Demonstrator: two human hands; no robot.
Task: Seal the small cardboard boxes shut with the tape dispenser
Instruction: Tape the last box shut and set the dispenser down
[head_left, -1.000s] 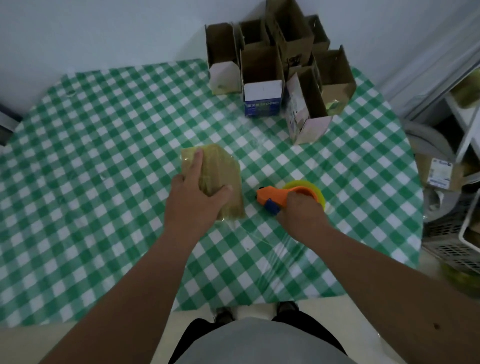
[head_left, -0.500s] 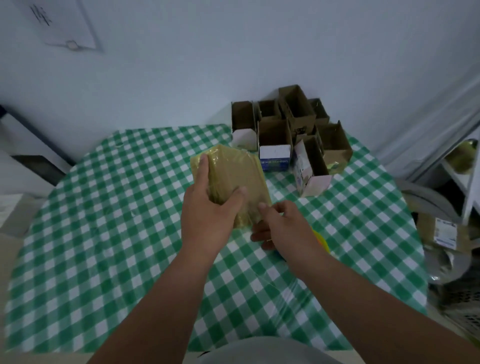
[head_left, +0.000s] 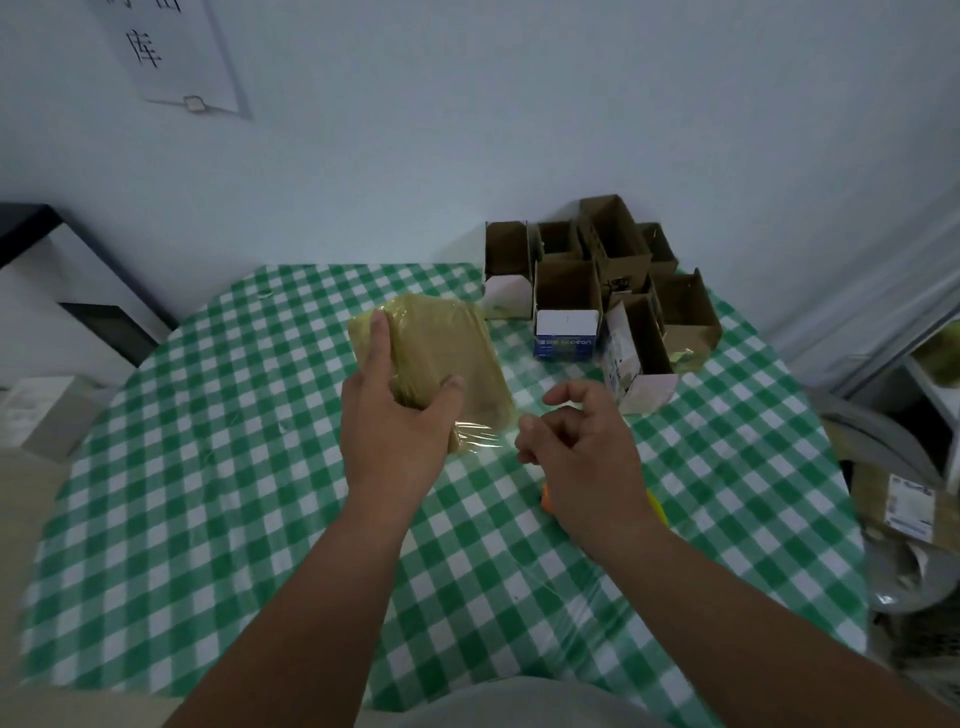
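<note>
Box (head_left: 441, 353): brown cardboard under glossy, crinkled clear tape. Surface (head_left: 208, 467): checked cover with a shiny plastic sheen. Open boxes (head_left: 613, 291): matt raw cardboard inside.

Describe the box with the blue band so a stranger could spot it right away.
Look at the cluster of open cardboard boxes at the far edge of the checked table. The blue-banded box stands at its front; it alone has a white face above a blue strip.

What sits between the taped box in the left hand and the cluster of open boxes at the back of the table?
Head view: only bare checked tablecloth between the taped box in the left hand and the open boxes.
</note>
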